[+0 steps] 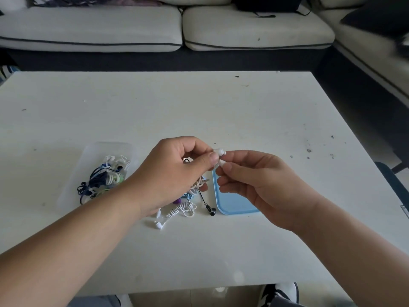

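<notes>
Above the middle of the white table [221,107], both hands meet at a small white earbud [219,151]. My left hand [174,173] pinches it between thumb and curled fingers. My right hand [252,180] pinches it from the other side with thumb and forefinger. Under the hands lies a loose heap of coiled earphones [184,208] in white, teal and purple, with a black earbud [211,211] on its cord at the right. The heap's upper part is hidden by my left hand.
A clear plastic box [73,185] at the left holds several tangled earphones [104,176] in blue, white and green. Its light blue lid [234,202] lies flat right of the heap. A pale sofa [199,29] stands beyond the table; my shoes [281,291] show below the front edge.
</notes>
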Demonstrator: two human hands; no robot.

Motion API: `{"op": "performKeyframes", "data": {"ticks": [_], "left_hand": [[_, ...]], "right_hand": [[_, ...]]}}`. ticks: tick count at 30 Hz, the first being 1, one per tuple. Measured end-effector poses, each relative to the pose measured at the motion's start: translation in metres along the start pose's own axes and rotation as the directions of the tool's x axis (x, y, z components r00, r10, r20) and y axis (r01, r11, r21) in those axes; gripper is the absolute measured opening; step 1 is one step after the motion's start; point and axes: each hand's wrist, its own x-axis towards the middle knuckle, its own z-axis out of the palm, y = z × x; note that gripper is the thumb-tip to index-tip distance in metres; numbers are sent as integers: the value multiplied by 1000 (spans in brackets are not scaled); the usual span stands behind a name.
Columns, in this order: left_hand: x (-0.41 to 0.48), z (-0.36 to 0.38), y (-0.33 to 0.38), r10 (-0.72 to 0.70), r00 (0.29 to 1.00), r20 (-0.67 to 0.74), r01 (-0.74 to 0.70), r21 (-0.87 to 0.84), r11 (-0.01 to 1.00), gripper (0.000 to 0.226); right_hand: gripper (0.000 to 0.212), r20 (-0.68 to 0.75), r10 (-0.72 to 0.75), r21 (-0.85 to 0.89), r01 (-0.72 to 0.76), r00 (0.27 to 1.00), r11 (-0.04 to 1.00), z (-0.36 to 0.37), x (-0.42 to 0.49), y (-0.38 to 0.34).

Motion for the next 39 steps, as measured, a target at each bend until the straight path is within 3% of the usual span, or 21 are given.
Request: {"op": "performKeyframes", "data": {"ticks": [9,14,17,22,25,28,31,36,39], "left_hand": [[-2,2,-4,37,999,22,-38,92,995,10],[0,2,-7,14,999,-33,-11,81,997,11],[3,3,-7,-31,997,-67,33,33,999,9],[9,11,-3,-158,983,-93,152,-70,986,7],[12,20,0,-194,979,-63,187,-102,977,7],[14,28,2,-201,979,-45,194,-125,973,10],[16,29,-1,-180,982,-58,175,-88,981,11],[16,22,-5,-172,982,-82,168,-53,984,13],[13,16,-7,-159,984,-81,160,9,987,11]], "right_hand": [[23,-45,18,-97,-22,999,995,12,-1,-3],[31,-101,-3,-149,-12,995,989,13,-1,-5],[24,-214,-52,-204,8,975,979,6,1,-9],[14,-480,-147,-224,41,865,974,-22,6,-14],[11,-532,-172,-250,40,829,967,-32,7,-13],[9,-492,-164,-297,13,855,955,-34,8,-9],[9,-415,-179,-446,-28,892,895,-36,15,0],[11,-361,-281,-705,-62,889,707,-44,41,19],[12,-253,-293,-829,-51,922,556,-35,59,35]]}}
